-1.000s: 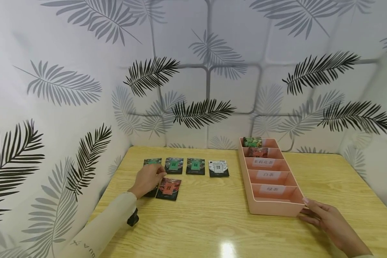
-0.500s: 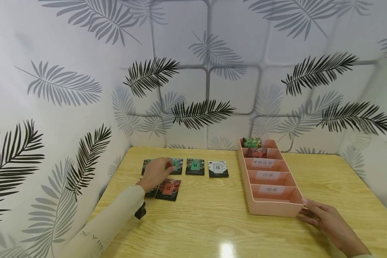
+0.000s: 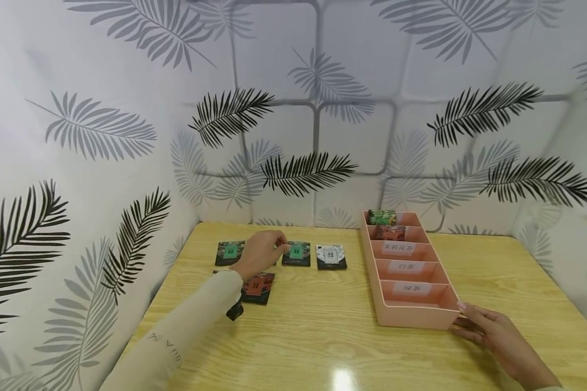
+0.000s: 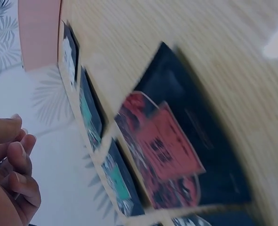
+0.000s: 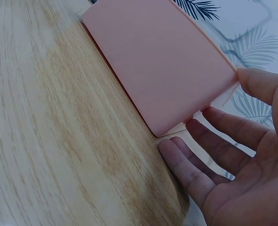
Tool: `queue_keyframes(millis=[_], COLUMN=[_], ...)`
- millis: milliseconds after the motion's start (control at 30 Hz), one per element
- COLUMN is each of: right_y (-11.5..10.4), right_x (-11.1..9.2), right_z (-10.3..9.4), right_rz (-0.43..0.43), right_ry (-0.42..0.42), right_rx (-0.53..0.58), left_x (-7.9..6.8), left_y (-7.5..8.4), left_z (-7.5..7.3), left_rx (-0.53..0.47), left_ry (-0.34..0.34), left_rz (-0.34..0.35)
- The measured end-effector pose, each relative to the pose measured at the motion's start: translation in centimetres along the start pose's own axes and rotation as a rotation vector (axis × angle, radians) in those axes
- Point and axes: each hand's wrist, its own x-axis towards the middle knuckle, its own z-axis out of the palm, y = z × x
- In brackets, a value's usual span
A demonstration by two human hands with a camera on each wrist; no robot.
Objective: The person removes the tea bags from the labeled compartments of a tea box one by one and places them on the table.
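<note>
Pink plastic box (image 3: 416,317): two slots (image 3: 413,234) stocked — flat dark packets (image 3: 295,254) remain outside.
Left hand (image 3: 260,253) loosely curled, holding nothing; right hand (image 3: 493,332) grips box.

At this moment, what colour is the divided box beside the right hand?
The divided box is pink, seen best in the head view.
</note>
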Motion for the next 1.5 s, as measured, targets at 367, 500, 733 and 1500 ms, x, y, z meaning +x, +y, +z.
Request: queue_keyframes(millis=[367, 500, 733, 1500], right_y=[0.3, 0.3, 0.2, -0.3], right_x=[-0.5, -0.6, -0.6, -0.5], right_z=[-0.5, -0.5, -0.4, 0.1], right_rz=[-0.015, -0.002, 0.014, -0.03], right_ry=[0.001, 0.016, 0.044, 0.077], right_rx=[0.017, 0.003, -0.018, -0.033], left_x=[2.4, 3.3, 4.7, 9.7], left_y=[2.6, 3.6, 5.1, 10.5], left_z=[1.1, 1.6, 2.6, 6.7], left_rx=[-0.032, -0.032, -0.042, -0.106], left_ry=[-0.014, -0.017, -0.016, -0.023], left_rz=[0.051, 0.055, 0.074, 0.091])
